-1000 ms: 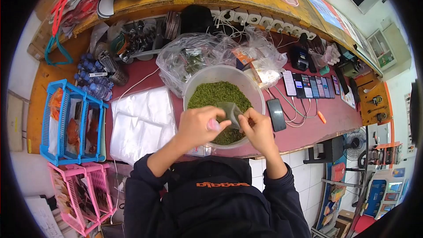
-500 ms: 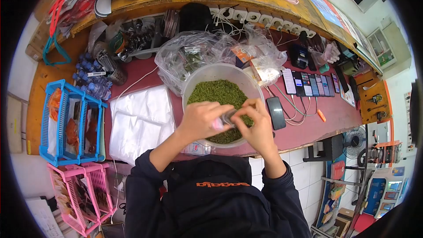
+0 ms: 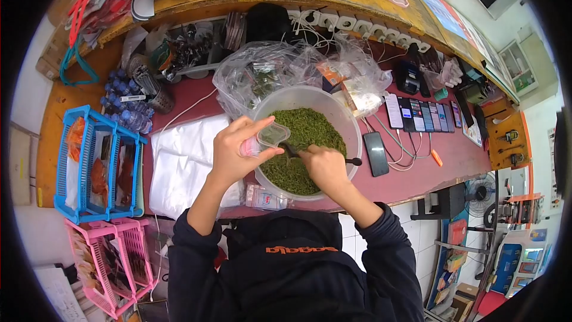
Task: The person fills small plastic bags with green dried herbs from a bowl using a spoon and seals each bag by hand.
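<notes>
A large translucent tub [image 3: 353, 137] holds finely chopped green leaf material [image 3: 307, 125]. At the tub's left side, my left hand [image 3: 237, 148] grips a small clear plastic pouch [image 3: 273, 135] with a pink-and-white part; its mouth faces the tub. Over the green material, my right hand [image 3: 323, 167] is closed round a dark spoon [image 3: 356, 161], whose handle end sticks out to the right. The spoon's other end is close to the pouch. Whether the spoon carries any material is too small to tell.
White plastic bags [image 3: 179, 167] lie left of the tub. Behind it are crumpled clear bags [image 3: 250, 77]. Several phones [image 3: 417, 116] and cables lie right, with a dark phone [image 3: 375, 154] nearest. A blue basket [image 3: 89, 161] and pink basket [image 3: 113, 262] stand far left.
My hands have moved apart. My left hand has shifted left with the pouch, which now shows an open mouth. My right hand has left the pouch and now holds the dark spoon.
</notes>
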A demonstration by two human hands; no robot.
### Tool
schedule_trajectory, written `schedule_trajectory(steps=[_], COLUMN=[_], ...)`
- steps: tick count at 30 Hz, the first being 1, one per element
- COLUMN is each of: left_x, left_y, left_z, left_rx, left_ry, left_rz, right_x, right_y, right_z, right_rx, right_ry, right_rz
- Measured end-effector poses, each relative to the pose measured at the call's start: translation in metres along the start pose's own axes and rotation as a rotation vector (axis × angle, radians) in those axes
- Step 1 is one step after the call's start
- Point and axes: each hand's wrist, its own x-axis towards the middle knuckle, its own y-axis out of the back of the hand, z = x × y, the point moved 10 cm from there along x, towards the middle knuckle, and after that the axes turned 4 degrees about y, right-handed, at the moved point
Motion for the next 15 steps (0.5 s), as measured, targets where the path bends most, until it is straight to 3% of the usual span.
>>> schedule_trajectory(steps=[5,10,15], left_x=[0.001,0.005,0.005], left_y=[0.003,0.003,-0.024], left_z=[-0.003,-0.003,-0.005], left_rx=[-0.071,-0.086,0.034], left_ry=[0.014,0.001,0.094], left_rz=[0.004,0.030,-0.085], right_x=[-0.002,-0.019,-0.030], right_y=[0.021,0.027,0.083], right_z=[0.018,0.065,0.078], right_rx=[0.340,0.637,0.467], right_ry=[-0.070,-0.353,-0.412], right_rz=[-0.020,-0.091,0.159])
